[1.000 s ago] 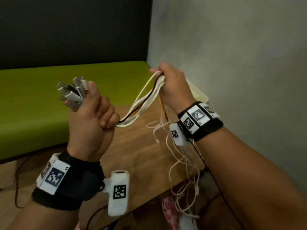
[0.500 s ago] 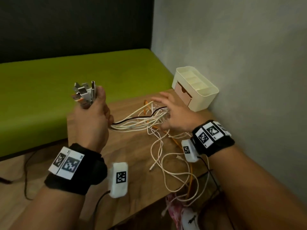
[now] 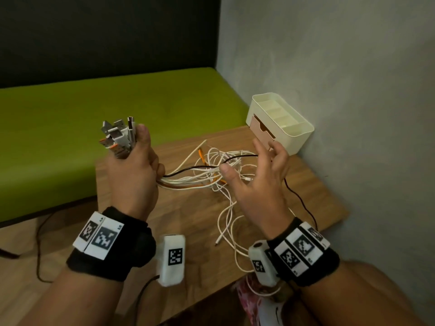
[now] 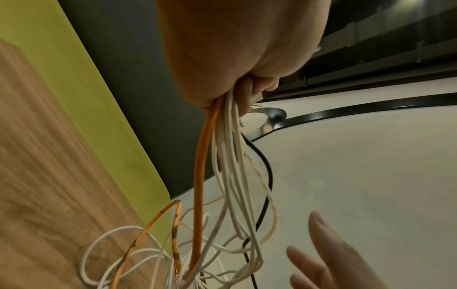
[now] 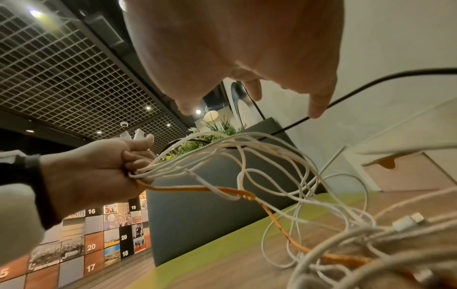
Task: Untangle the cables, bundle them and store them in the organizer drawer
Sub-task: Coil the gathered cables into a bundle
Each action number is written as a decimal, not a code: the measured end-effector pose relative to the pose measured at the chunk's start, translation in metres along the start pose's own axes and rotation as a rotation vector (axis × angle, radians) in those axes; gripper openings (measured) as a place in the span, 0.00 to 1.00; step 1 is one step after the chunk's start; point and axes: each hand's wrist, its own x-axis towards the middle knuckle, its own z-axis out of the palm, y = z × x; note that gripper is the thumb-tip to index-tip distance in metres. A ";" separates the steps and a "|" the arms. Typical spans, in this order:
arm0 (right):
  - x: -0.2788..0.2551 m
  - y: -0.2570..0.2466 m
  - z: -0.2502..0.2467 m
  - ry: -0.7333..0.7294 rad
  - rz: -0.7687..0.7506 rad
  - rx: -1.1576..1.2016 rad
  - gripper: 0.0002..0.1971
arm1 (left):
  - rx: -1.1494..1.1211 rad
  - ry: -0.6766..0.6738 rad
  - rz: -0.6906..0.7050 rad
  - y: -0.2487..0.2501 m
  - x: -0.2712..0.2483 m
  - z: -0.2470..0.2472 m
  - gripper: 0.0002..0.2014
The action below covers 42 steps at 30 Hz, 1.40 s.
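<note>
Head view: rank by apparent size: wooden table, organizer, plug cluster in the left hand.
1. wooden table
2. organizer
3. plug cluster, gripped by the left hand; it sits nearer the camera, yet looks smaller than the organizer.

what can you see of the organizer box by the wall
The organizer is a small cream box, plastic by its look, standing upright on the far corner of the wooden table close against the grey wall. Its open top is split by dividers into compartments. A pinkish drawer in its front sits shut. Neither hand touches it.
</note>
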 end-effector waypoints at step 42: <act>0.108 -0.099 0.017 -0.473 0.134 0.931 0.39 | -0.171 -0.023 -0.134 -0.020 0.020 0.018 0.17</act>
